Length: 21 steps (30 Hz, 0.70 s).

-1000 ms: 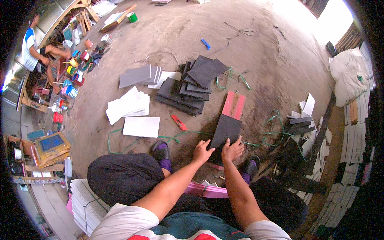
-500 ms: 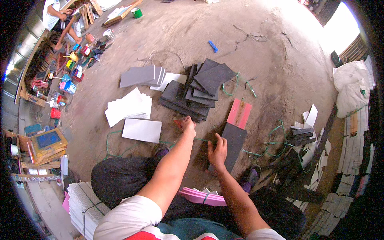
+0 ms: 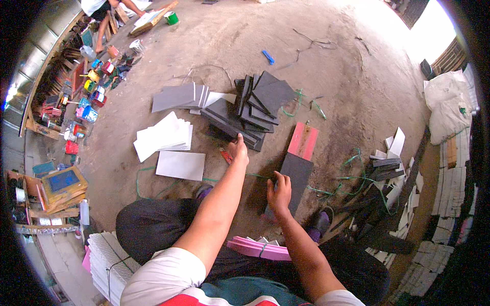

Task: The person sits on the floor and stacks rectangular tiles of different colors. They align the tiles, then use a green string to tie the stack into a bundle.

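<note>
My left hand (image 3: 238, 151) reaches forward and grips the near edge of a black sheet (image 3: 224, 122) at the front of a loose pile of dark sheets. That edge looks slightly raised, and the fingers beneath it are hidden. A red tool (image 3: 225, 155), perhaps a cutter, shows just left of this hand. My right hand (image 3: 279, 191) holds nothing; its fingers are curved and apart over the left edge of a long dark board (image 3: 296, 176). At the far end of the board lies a red-pink block (image 3: 303, 141) with a brown stripe.
White sheets (image 3: 162, 133), one white board (image 3: 180, 166) and grey sheets (image 3: 173, 97) lie left of the pile. Green string (image 3: 332, 191) trails over the floor. Offcuts (image 3: 393, 153) lie rightward, paint cans (image 3: 92, 86) leftward. Another person's leg (image 3: 102, 33) shows far left.
My left hand has moved slightly forward onto the front black sheet, whose near edge now looks raised. My right hand stays nearly in place. The other person has shifted, and the view has moved slightly.
</note>
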Motion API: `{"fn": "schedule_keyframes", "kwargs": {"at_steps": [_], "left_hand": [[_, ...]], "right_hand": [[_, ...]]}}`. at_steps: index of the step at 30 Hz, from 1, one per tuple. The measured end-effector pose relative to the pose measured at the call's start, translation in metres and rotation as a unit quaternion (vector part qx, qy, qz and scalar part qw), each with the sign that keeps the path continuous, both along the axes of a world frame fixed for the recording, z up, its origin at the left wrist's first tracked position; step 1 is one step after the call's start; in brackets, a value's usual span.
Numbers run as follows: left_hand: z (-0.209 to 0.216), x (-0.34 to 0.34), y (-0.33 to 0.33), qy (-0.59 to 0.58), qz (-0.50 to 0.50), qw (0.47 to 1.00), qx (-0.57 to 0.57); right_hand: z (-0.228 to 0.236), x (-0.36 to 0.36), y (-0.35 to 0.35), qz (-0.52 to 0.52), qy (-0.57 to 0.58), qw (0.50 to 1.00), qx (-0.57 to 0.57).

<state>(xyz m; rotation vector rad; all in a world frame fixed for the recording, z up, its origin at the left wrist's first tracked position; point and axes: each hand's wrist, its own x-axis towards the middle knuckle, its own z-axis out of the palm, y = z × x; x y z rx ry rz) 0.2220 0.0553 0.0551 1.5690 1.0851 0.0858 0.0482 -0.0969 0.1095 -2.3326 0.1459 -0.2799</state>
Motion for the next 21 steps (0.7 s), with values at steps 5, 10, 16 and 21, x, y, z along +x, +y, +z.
{"fn": "schedule_keyframes", "kwargs": {"at_steps": [5, 10, 16, 21], "left_hand": [[-0.055, -0.013, 0.042, -0.16, 0.132, 0.97, -0.126], [-0.048, -0.065, 0.068, -0.114, 0.121, 0.964, 0.209], [0.02, -0.108, 0.086, -0.162, 0.125, 0.927, 0.313], [0.058, -0.106, 0.086, -0.226, 0.079, 0.895, 0.375]], "right_hand": [[0.011, 0.001, 0.016, 0.015, -0.015, 1.0, 0.006], [0.015, 0.002, 0.014, 0.02, -0.017, 0.999, 0.032], [0.025, 0.023, 0.009, 0.007, -0.001, 0.994, 0.111], [0.035, 0.026, -0.004, 0.009, -0.001, 0.993, 0.12]]}}
